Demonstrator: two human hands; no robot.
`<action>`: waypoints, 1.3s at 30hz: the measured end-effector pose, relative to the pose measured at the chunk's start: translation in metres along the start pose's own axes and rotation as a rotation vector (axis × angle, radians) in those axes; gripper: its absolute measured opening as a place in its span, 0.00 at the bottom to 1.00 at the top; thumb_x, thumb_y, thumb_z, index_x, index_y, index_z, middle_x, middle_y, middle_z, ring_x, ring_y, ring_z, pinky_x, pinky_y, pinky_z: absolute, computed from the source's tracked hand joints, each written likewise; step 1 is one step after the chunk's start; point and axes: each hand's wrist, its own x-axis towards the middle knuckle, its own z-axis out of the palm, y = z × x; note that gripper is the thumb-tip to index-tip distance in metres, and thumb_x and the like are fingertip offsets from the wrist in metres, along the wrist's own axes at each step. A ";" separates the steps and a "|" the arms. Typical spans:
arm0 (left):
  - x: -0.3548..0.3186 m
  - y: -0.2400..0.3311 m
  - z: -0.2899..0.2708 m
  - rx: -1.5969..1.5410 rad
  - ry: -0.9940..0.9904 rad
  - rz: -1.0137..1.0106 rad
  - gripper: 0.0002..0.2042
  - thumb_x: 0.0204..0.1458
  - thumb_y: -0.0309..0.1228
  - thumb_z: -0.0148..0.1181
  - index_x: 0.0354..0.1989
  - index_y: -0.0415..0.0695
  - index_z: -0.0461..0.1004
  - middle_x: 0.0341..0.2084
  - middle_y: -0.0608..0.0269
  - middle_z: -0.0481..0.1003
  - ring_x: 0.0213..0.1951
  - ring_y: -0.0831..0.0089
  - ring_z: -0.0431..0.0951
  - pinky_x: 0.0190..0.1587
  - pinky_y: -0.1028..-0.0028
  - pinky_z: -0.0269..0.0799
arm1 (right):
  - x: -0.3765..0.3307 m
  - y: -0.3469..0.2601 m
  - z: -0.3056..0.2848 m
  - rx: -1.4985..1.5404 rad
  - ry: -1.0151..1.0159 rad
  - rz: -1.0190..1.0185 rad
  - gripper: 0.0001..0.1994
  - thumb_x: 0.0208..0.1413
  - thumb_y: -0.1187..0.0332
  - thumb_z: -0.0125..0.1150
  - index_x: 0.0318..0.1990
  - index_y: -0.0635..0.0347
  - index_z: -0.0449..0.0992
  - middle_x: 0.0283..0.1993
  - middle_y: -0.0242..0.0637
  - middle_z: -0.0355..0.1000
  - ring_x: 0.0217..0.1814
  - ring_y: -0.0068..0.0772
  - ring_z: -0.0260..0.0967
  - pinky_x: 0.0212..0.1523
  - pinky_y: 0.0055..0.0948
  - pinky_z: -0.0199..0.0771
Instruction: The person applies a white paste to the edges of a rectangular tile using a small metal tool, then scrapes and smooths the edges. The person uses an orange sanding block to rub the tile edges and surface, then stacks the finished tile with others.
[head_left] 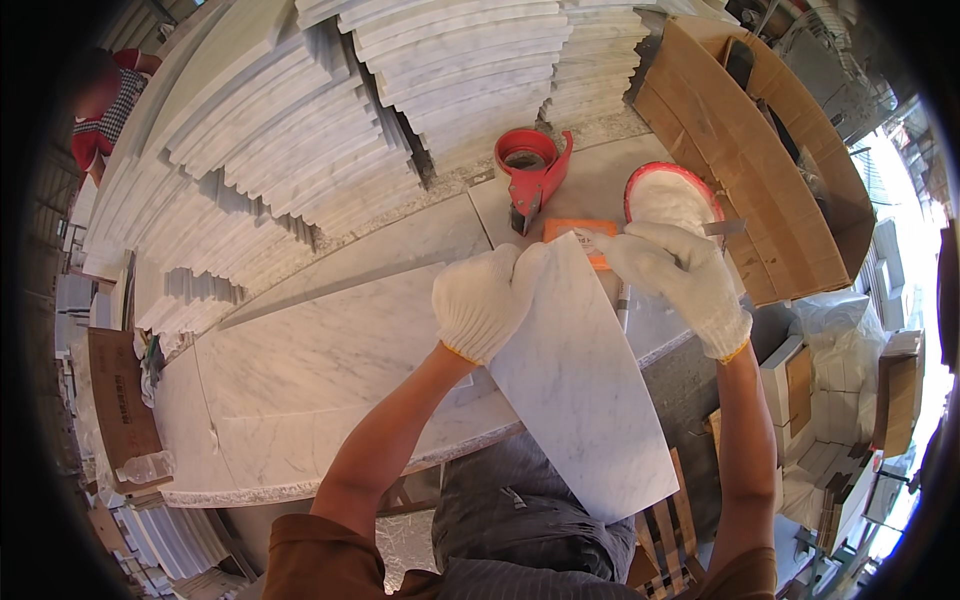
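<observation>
My left hand [487, 303], in a white knitted glove, grips the far left edge of a pale marble tile [590, 380]. The tile slants toward me, its near end jutting past the table edge over my lap. My right hand [683, 280], gloved too, is just right of the tile's far corner. Its fingers are bent together; what they hold, if anything, is hidden. Behind it a red-rimmed bowl [672, 195] contains white paste or powder. A flat metal blade [725, 228] shows beside the bowl and that hand. An orange packet [582, 232] lies beyond the tile's corner.
A red tape dispenser [530, 170] stands beyond my hands. Tall stacks of marble strips [450, 70] line the table's back. Another marble slab [330, 345] lies left on the table. A long cardboard box [740, 160] stands right. Far left, another person [108, 108] is partly visible.
</observation>
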 end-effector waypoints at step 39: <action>0.000 0.003 -0.006 0.018 -0.058 -0.053 0.17 0.62 0.44 0.54 0.28 0.46 0.82 0.22 0.51 0.78 0.25 0.51 0.80 0.28 0.58 0.72 | 0.001 0.019 -0.015 0.613 -0.122 0.199 0.28 0.64 0.59 0.62 0.66 0.66 0.67 0.52 0.31 0.72 0.48 0.23 0.72 0.49 0.25 0.76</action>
